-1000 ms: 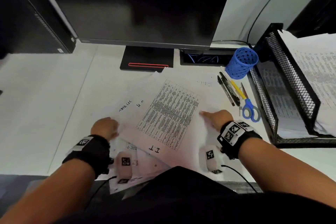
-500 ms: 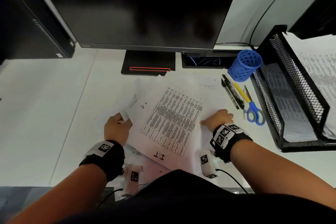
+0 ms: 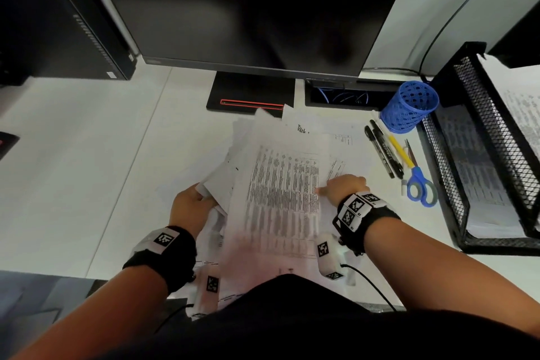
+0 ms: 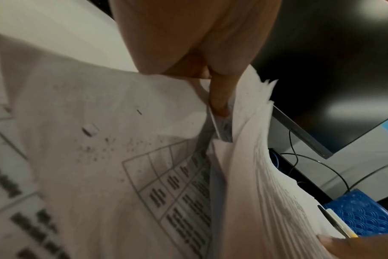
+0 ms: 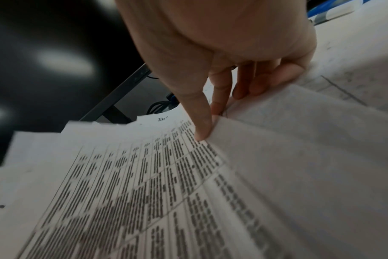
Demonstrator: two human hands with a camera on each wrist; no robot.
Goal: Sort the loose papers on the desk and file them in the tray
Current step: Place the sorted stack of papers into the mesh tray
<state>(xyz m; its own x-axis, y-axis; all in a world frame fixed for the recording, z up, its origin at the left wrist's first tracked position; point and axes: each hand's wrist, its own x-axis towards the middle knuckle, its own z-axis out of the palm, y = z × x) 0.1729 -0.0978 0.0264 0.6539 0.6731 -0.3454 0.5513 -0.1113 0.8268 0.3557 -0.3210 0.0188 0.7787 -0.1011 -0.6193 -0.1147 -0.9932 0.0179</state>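
A loose pile of white printed papers (image 3: 280, 190) lies on the white desk in front of the monitor, its top sheet a dense table of text (image 5: 144, 184). My left hand (image 3: 190, 204) grips the pile's left edge, with a finger (image 4: 219, 98) tucked between the sheets and several sheets bunched up. My right hand (image 3: 344, 187) holds the right edge, thumb (image 5: 202, 122) on top of the table sheet and fingers curled under it. The black mesh tray (image 3: 493, 137) stands at the right with printed sheets inside.
A blue mesh pen cup (image 3: 409, 105) stands beside the tray, with black markers (image 3: 382, 152), a yellow pen and blue-handled scissors (image 3: 420, 187) lying between papers and tray. The monitor (image 3: 248, 9) and its stand base (image 3: 248, 93) are behind the pile. A dark computer case (image 3: 58, 14) stands far left.
Both hands have drawn the spread sheets inward into a narrower, straighter pile. My left hand moved right and lifted the left edges; the top table sheet turned upright.
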